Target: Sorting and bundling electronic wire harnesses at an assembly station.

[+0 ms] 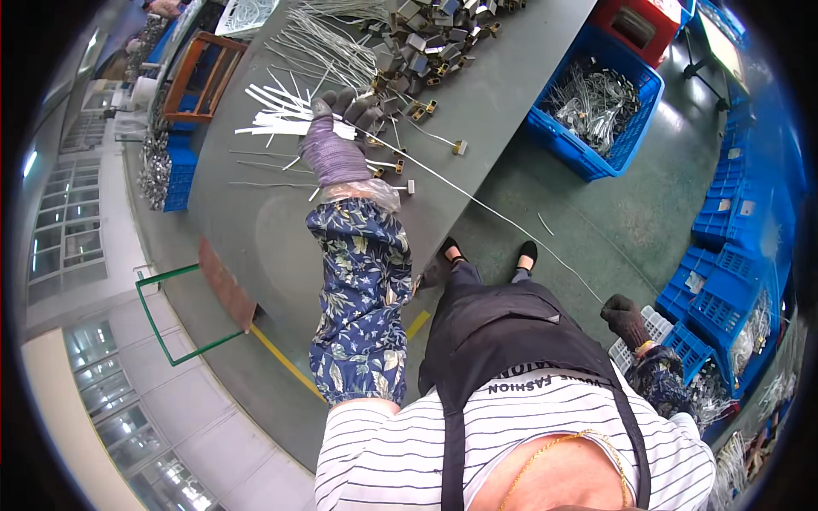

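My left hand (336,149), in a purple glove with dark fingertips, is closed around a bundle of short white tubes (285,111) over the grey table. A long thin pale wire (486,204) runs from beside its fingers past the table edge. At the wire's other end, out to the right, my right hand (626,319) in a dark glove is closed on it. Several thin wires with small metal-cased parts (460,147) lie close to my left hand. A larger heap of these metal-cased parts (426,47) sits beyond it, their pale wires (328,47) fanned leftward.
The grey table (264,230) ends just ahead of my feet. Right of it stands a blue crate (588,162) filled with wired parts, beside a red box (630,30). Blue crates (720,289) line the far right. A wooden frame (204,77) stands at the left.
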A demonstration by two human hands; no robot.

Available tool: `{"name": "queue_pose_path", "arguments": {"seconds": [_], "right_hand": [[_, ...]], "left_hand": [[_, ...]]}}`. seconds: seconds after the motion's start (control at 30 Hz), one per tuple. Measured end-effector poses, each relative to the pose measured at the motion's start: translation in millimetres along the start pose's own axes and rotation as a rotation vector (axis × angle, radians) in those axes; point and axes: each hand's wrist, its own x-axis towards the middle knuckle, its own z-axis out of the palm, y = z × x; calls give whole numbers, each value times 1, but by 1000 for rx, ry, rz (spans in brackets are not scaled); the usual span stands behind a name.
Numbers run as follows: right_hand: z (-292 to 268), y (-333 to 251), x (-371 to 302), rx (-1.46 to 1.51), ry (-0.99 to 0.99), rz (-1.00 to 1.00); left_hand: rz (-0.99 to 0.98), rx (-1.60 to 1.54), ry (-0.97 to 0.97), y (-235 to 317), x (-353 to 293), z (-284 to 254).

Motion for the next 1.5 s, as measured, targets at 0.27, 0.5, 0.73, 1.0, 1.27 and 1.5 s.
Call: {"name": "queue_pose_path", "arguments": {"seconds": [0.27,0.5,0.73,1.0,1.27,1.5], "right_hand": [[22,-27,6,212,-169,-24],[60,-91,21,19,-177,-99],[183,-264,45,-324,-420,-817],[196,-341,117,-672,290,-1004],[122,-142,21,216,-323,-186],[28,-8,-33,122,74,174]], "left_hand": [[-369,274,-188,-49,-119,42],[111,180,161,-2,-90,-19],[-196,555,125,-52,-112,-76],[-352,577,72,-9,-66,-118],[-575,-145,2,-119,-125,-27],[-295,-56,29,-86,-66,-4]]}}
